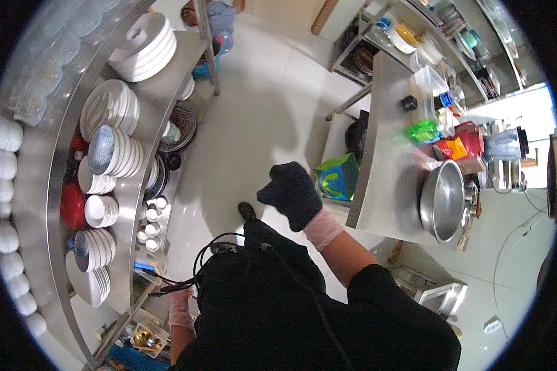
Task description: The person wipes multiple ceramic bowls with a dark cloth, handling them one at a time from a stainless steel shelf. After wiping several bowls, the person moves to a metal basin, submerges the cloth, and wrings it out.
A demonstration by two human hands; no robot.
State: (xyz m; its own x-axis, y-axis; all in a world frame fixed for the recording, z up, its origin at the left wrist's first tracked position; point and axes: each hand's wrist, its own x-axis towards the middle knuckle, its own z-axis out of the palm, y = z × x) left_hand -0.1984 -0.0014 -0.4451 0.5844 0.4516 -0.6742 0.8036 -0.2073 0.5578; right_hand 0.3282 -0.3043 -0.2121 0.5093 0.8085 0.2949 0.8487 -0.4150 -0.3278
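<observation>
My right hand point(290, 195) is raised over the floor in front of me, covered by black fabric that looks like a glove. A clear plastic cuff point(324, 228) shows at its wrist. The fingers look bunched, and whether they close on something cannot be made out. Low on the left, my left hand point(182, 295) hangs by my side in a clear plastic glove, its fingers largely hidden by black cables point(171, 283). Nearest to it are the lower level of a steel rack point(125, 278) and a plastic bin point(160, 259) with small items.
Stacked white plates point(106, 111) and bowls point(102, 211) fill the rack at left. At right, a steel table point(376, 185) bears a metal basin point(442, 201), a green bottle point(423, 131) and containers. A green-blue bag point(338, 176) sits beneath. Another person point(218, 21) is low at the far end.
</observation>
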